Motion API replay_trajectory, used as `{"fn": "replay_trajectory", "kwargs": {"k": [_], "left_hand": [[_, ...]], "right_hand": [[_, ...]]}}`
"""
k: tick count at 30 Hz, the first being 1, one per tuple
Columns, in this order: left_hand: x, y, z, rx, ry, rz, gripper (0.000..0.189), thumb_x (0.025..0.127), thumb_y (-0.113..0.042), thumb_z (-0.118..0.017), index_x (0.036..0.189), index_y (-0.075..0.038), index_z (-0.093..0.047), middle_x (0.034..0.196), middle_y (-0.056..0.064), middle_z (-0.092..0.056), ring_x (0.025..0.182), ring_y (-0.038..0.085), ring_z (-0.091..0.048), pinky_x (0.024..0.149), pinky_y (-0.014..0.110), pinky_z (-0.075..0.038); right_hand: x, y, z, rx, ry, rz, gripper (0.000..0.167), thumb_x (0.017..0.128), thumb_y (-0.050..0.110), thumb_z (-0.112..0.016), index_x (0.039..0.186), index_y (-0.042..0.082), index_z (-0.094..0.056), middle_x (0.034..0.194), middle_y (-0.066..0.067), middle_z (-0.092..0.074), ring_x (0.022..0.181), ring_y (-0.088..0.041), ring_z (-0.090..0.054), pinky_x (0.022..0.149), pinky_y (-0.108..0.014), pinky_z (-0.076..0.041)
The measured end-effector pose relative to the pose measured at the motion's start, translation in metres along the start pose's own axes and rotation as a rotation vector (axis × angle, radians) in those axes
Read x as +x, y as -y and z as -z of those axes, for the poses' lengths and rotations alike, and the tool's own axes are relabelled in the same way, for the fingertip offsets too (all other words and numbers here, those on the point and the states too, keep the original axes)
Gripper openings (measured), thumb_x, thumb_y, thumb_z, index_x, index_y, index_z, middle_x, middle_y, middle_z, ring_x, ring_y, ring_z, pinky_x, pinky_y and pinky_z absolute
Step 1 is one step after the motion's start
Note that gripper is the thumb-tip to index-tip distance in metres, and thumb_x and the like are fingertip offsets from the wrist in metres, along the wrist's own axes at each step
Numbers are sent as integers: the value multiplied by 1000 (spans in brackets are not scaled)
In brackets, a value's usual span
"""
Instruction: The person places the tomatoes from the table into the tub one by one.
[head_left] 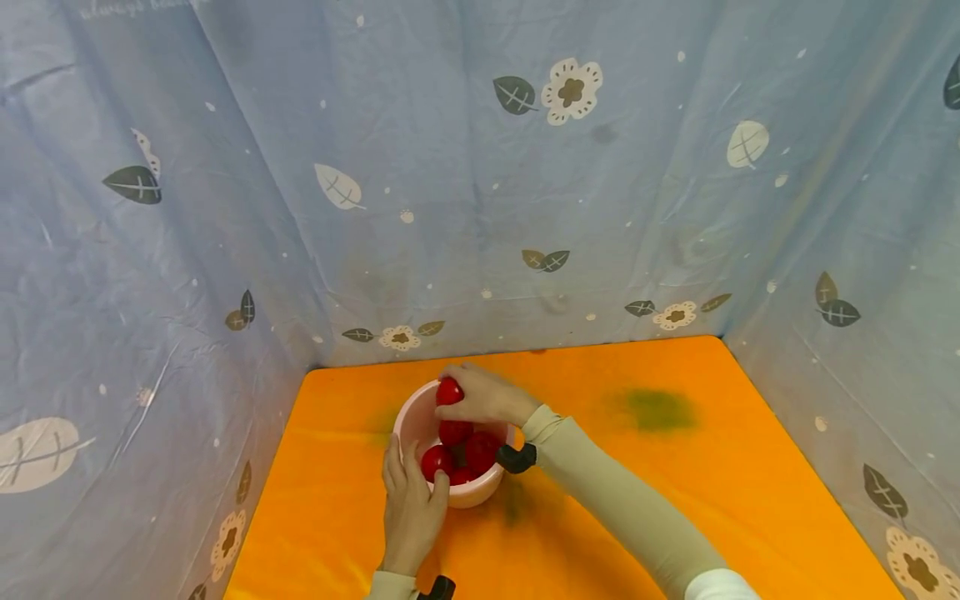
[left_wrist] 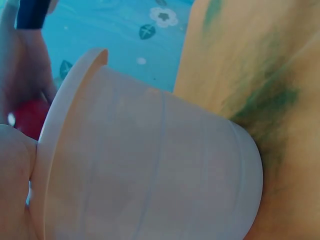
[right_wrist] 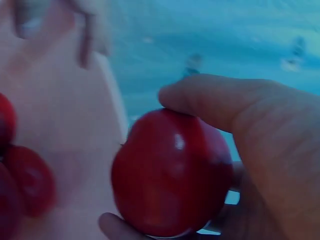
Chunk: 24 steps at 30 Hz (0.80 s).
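My right hand point(head_left: 480, 395) grips a red apple point(right_wrist: 170, 172) between thumb and fingers, over the far part of a pale pink bucket point(left_wrist: 150, 150). In the head view the held apple point(head_left: 450, 392) shows at the fingertips, near the rim. Several more red apples point(head_left: 481, 451) lie inside the bucket, partly covered by my hands and by one another. My left hand point(head_left: 414, 508) holds the near left rim, its thumb reaching over the edge.
The bucket stands on an orange cloth-covered table point(head_left: 600, 492) with a green stain point(head_left: 660, 410) to the right. Blue curtains point(head_left: 480, 183) with leaf and flower prints rise along the back and both sides. Each wrist wears a black strap mount point(head_left: 517, 457).
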<state>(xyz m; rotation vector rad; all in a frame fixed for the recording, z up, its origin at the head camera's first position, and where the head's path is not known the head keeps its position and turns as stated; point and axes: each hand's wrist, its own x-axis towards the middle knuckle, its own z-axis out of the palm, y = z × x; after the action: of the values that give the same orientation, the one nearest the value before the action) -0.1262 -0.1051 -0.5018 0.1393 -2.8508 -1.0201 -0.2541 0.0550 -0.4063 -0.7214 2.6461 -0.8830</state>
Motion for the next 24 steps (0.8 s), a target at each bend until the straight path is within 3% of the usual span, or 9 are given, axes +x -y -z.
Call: {"fn": "replay_trajectory", "kwargs": {"k": [4,7,12,24], "left_hand": [[0,0,0,-4,-10,4,64,100,-28,-54,153,1,-32,170,17,0,153,39,-11,97,58,-50],[-1,0,-2,-5,-15,6,64,99,-27,-56,152,0,-33,170,17,-1,152,40,-12,96,58,-51],[-2,-1,-2,-1,-11,6,63,100,-26,-56,152,0,-33,170,17,-1,152,39,-12,93,56,-53],[1,-1,-1,2,-13,20,63,101,-29,-54,153,-1,-33,170,16,-1,154,38,-12,98,58,-50]], "right_hand": [[6,3,-29,-141,130,-1,61,88,46,-73,138,16,-56,127,-3,-63,104,-16,-64,90,-32,-57],[7,4,-46,-219,182,4,59,87,47,-74,135,19,-58,121,-2,-63,98,-13,-64,84,-30,-58],[9,5,-59,-287,176,0,56,85,47,-75,133,23,-59,118,0,-62,96,-13,-63,82,-29,-58],[9,-3,-78,-351,203,40,63,88,45,-75,143,23,-54,128,-2,-60,111,-17,-57,96,-30,-54]]}}
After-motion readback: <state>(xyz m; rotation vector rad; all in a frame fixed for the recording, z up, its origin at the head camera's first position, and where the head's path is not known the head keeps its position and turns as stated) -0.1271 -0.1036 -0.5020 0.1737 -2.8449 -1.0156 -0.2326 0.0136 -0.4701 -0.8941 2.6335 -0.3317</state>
